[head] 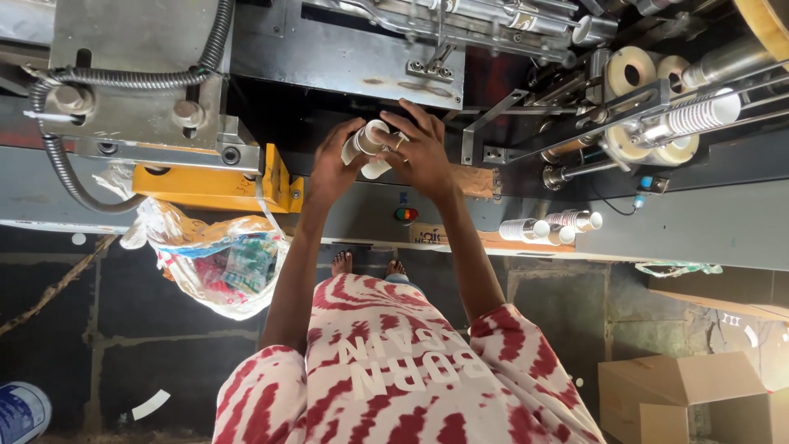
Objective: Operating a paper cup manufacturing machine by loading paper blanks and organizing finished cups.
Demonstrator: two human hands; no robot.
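Observation:
Both my arms reach forward to a paper-cup machine (345,57). My left hand (333,168) and my right hand (423,152) together hold a short stack of white paper cups (370,146) lying sideways between them, in front of the machine's dark opening. A ring shows on a finger of my right hand. My red-and-white patterned shirt (394,370) fills the bottom of the view, and my bare feet (367,265) stand on the dark floor below the hands.
A row of nested white cups (699,115) lies on rods at the upper right, and more cup stacks (549,228) rest on a ledge. A plastic bag of scraps (218,259) hangs left of me under a yellow block (215,187). Cardboard boxes (682,399) stand lower right.

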